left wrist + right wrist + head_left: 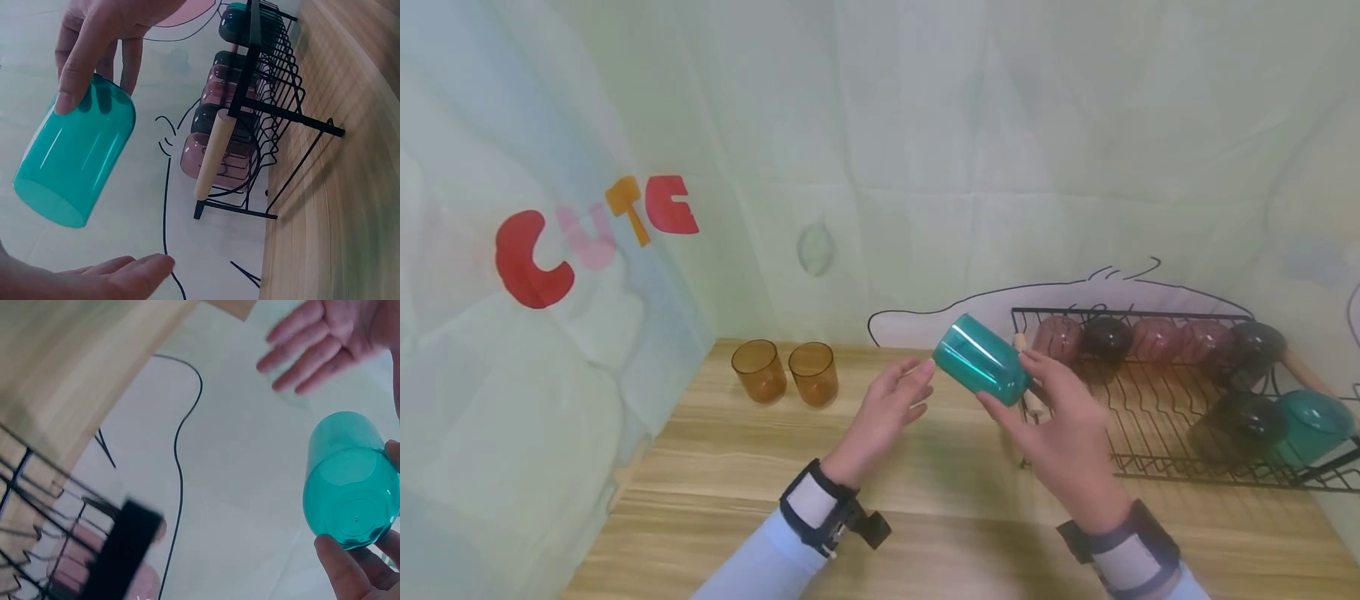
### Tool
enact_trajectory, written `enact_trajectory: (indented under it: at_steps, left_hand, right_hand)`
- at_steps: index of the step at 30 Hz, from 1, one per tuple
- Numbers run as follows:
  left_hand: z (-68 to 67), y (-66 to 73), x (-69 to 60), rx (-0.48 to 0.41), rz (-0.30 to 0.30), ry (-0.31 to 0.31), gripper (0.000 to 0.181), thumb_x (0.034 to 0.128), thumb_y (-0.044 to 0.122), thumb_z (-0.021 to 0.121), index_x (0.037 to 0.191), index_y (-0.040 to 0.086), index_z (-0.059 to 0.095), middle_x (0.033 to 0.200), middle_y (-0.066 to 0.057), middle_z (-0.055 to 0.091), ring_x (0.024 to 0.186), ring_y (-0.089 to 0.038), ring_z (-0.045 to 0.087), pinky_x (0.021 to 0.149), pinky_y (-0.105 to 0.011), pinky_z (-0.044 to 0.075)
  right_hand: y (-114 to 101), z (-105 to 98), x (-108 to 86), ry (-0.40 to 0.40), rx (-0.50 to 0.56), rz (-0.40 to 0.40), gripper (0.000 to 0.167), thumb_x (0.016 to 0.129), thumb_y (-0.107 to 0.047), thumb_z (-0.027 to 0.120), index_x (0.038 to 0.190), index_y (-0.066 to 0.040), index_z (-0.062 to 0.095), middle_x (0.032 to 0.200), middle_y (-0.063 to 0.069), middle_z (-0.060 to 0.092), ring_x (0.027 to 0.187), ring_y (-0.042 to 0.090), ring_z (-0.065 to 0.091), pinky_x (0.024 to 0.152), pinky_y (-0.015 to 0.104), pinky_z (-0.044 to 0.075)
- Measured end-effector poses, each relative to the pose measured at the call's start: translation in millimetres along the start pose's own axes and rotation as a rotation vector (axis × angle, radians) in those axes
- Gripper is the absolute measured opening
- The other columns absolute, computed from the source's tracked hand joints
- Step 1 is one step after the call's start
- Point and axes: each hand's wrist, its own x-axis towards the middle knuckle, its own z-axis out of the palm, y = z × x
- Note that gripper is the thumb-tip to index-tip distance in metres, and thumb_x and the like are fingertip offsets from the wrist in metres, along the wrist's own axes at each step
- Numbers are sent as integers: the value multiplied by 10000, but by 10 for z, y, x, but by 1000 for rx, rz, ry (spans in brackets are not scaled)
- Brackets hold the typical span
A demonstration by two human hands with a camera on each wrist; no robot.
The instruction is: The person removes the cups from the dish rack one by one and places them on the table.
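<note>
R hand (1067, 425) on my feed: thumb & fingers curled round teal cup (981, 360), gripping nr its base. Cup's up in air over wood tbl (715, 467), tilted, mouth twd L hand (887, 408). I see L fingers loosely extended, nr cup rim but apart from it per R wrist cam. Cup just L of wire rack (245, 75), w/ upside-down pink cups (1156, 340), dark cups (1236, 429) & 2nd teal one (1311, 421). 2 amber cups (814, 375) upright on tbl, L side.
</note>
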Motion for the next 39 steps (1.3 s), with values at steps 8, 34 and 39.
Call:
enact_trajectory:
  at_steps: [8,34,39]
  left_hand:
    - [22,22,53,-111,-24,-67,754,858,610,520,1402,117,348,1363,-59,476,1221,-267,534,983,-455,468]
    - [58,-47,79,-190,-27,21,730,812,498,661,1361,113,374,1357,-119,492,1149,-257,583,835,-402,553]
    - [58,-1,54,-154,-4,44,724,807,448,691,1365,113,373,1358,-116,488,1151,-253,585,840,-391,552]
  right_hand:
    - [-71,165,-98,-28,69,4,635,666,-335,836,1175,-38,599,1199,94,633,1036,243,643,762,321,578]
    - [5,272,-253,-141,25,24,655,681,-431,805,1175,-66,579,1146,59,652,1023,178,645,858,328,550]
    - [32,272,-256,-187,-17,16,630,695,-453,789,1170,-91,590,1138,43,658,1053,174,626,904,349,527]
